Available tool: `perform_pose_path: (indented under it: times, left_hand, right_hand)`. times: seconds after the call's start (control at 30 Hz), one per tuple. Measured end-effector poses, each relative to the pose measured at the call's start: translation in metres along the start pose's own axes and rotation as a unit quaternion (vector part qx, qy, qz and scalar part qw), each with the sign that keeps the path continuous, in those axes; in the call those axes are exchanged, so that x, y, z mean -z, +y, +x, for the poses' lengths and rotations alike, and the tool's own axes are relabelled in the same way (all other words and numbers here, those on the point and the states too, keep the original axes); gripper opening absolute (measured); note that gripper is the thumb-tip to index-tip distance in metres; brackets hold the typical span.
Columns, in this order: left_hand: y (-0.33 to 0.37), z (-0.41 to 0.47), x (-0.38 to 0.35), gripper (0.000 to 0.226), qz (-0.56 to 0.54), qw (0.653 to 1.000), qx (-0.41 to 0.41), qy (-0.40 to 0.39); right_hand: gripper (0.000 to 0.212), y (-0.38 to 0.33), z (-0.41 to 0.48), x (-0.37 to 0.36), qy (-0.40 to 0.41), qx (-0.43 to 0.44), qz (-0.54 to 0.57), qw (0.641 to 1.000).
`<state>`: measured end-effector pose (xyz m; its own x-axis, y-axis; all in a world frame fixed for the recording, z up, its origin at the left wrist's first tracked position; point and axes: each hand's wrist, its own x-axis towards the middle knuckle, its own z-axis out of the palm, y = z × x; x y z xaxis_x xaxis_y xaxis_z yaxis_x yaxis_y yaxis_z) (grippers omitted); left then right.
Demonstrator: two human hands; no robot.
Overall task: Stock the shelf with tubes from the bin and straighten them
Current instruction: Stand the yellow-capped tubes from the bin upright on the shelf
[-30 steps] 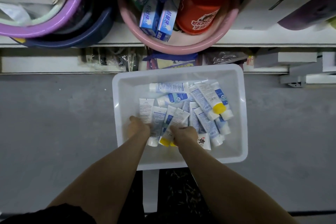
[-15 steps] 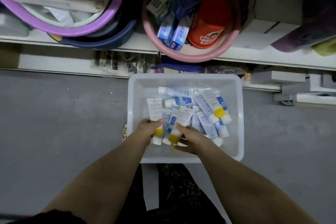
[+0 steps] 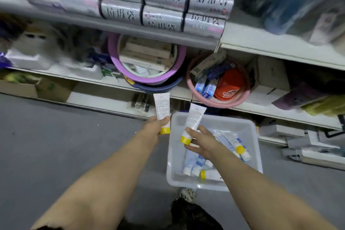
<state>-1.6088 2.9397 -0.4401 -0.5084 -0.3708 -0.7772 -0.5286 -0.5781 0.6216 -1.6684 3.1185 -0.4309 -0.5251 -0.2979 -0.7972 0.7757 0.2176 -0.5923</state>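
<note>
A white plastic bin [image 3: 255, 147] sits on the grey floor below the shelves, with several white and blue tubes [image 3: 228, 141] lying loose in it. My left hand [image 3: 155, 127] is lifted left of the bin and grips a white tube with a yellow cap [image 3: 162, 106], crimped end up. My right hand [image 3: 200, 141] hovers over the bin's near-left part, holding a second yellow-capped white tube [image 3: 194, 117] tilted to the right. Both tubes are clear of the bin, in front of the low shelf [image 3: 265, 110].
On the low shelf stand a purple basin [image 3: 179, 65] with flat boxes and a pink basin [image 3: 240, 101] with toothpaste boxes and a red cup. The shelf above carries several rolls of silver-wrapped bags [image 3: 162, 13]. Cardboard boxes [image 3: 54, 89] sit at floor level left.
Both hands have risen out of the bin, each with a yellow-capped tube. My view has tilted up from the bin toward the shelves.
</note>
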Motion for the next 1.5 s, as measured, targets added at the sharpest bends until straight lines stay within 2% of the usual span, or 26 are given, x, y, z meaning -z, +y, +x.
perform_pose_path:
  times: [0.17,0.4,0.5,0.6,0.7,0.8,1.0,1.17,1.3,1.4,1.5]
  left_hand:
    - [0.083,-0.049,0.088,0.015,0.004,0.994,-0.106,-0.001]
    - [0.198,-0.126,0.22,0.024,0.001,0.967,-0.253,0.005]
    - [0.247,-0.161,0.266,0.022,-0.019,0.951,-0.309,0.019]
    - [0.297,-0.19,0.304,0.031,-0.043,0.934,-0.355,0.018]
    - [0.344,-0.21,0.333,0.035,-0.06,0.917,-0.393,0.022]
    - [0.392,-0.23,0.355,0.016,-0.084,0.901,-0.424,0.021]
    - [0.494,-0.251,0.39,0.027,-0.119,0.877,-0.465,0.02]
    - [0.577,-0.265,0.408,0.003,-0.125,0.871,-0.473,0.032]
    - [0.636,-0.26,0.43,0.008,-0.128,0.858,-0.495,0.05]
    - [0.673,-0.245,0.449,0.011,-0.093,0.833,-0.542,0.055]
    - [0.713,-0.218,0.467,0.029,-0.049,0.818,-0.565,0.095]
  right_hand:
    - [0.029,-0.04,-0.046,-0.107,-0.04,0.096,-0.01,0.995]
    - [0.029,-0.088,-0.115,-0.272,-0.096,0.226,-0.007,0.969]
    - [0.028,-0.114,-0.147,-0.329,-0.129,0.279,0.001,0.952]
    - [0.029,-0.145,-0.179,-0.377,-0.169,0.327,-0.006,0.93]
    - [0.03,-0.181,-0.208,-0.423,-0.19,0.371,-0.02,0.909]
    - [0.03,-0.219,-0.23,-0.465,-0.206,0.408,-0.02,0.889]
    - [0.028,-0.302,-0.25,-0.545,-0.243,0.469,-0.01,0.849]
    - [0.035,-0.372,-0.255,-0.61,-0.26,0.502,-0.002,0.825]
    - [0.033,-0.418,-0.254,-0.655,-0.263,0.525,-0.012,0.81]
    - [0.037,-0.45,-0.246,-0.686,-0.241,0.544,-0.02,0.804]
    - [0.035,-0.473,-0.235,-0.714,-0.194,0.566,-0.022,0.801]
